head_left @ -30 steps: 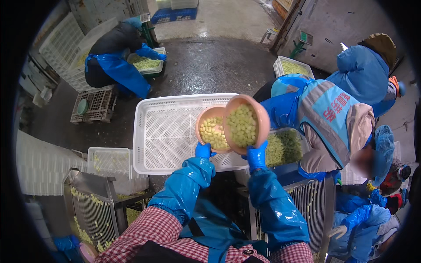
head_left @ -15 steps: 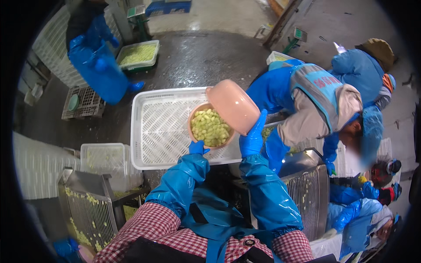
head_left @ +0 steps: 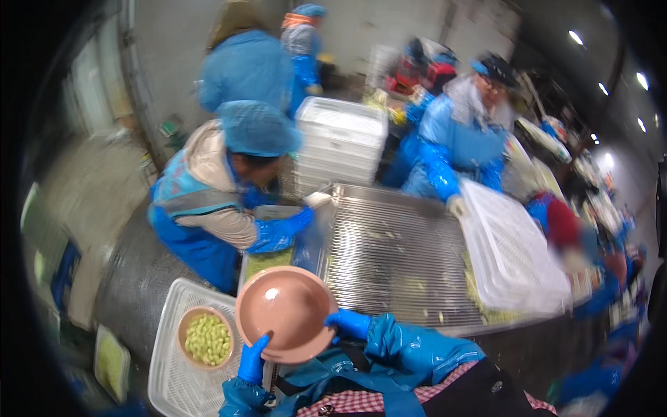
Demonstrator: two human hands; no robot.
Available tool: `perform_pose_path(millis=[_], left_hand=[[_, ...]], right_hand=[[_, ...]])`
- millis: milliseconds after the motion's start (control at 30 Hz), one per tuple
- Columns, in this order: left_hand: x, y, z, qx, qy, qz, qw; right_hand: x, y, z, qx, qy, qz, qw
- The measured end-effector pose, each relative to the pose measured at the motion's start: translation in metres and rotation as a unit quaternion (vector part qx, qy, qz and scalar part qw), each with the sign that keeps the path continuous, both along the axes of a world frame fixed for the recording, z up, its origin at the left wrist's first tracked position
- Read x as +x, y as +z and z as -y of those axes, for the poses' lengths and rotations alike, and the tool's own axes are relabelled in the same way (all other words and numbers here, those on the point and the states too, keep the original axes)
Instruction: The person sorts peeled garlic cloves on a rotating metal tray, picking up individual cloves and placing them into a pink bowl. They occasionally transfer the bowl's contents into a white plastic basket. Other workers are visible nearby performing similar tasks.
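An empty pinkish-orange plastic basin (head_left: 285, 306) sits upright between my hands, its inside facing up. My left hand (head_left: 253, 357) grips its near-left rim with the thumb over the edge. On the right, my right hand (head_left: 349, 324) is closed on the other side of the rim. A second basin of the same colour (head_left: 182, 332) stands to the left, filled with pale green, grape-like pieces (head_left: 208, 340). It rests in a white slotted plastic tray (head_left: 165, 372).
A ridged metal sorting table (head_left: 389, 257) lies ahead. Beside it one co-worker (head_left: 208, 201) bends over, and another (head_left: 458, 139) holds white trays (head_left: 511, 250). White crates (head_left: 340, 132) are stacked behind the table. Another tray of green pieces (head_left: 111, 363) stands on the floor at left.
My view has swung right toward the metal table. My left hand has left the filled basin and now grips the empty one with my right, which was holding it tilted over the filled basin.
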State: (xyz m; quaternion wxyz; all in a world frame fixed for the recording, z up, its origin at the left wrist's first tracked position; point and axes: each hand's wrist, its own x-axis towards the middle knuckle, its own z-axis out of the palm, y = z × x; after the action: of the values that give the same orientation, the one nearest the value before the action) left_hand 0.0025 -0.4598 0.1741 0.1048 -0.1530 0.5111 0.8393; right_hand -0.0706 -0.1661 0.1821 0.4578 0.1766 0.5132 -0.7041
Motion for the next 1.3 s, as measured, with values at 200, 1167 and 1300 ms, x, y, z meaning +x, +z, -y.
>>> perform_pose_path(millis=[200,1167,1300], left_hand=[[-0.073,-0.075,-0.049,0.037,-0.116,0.119,0.985],[-0.169,-0.234,-0.288,-0.007,-0.19,0.281,0.941],[-0.162,-0.212,-0.295,-0.035,-0.198,0.266,0.943]], right_hand=[[0.036,-0.028,-0.098,-0.241,-0.116,-0.151,0.952],[0.16,-0.065,-0.549,0.249,-0.623,-0.152,0.726],[0.158,-0.056,-0.554,0.25,-0.569,-0.213,0.754]])
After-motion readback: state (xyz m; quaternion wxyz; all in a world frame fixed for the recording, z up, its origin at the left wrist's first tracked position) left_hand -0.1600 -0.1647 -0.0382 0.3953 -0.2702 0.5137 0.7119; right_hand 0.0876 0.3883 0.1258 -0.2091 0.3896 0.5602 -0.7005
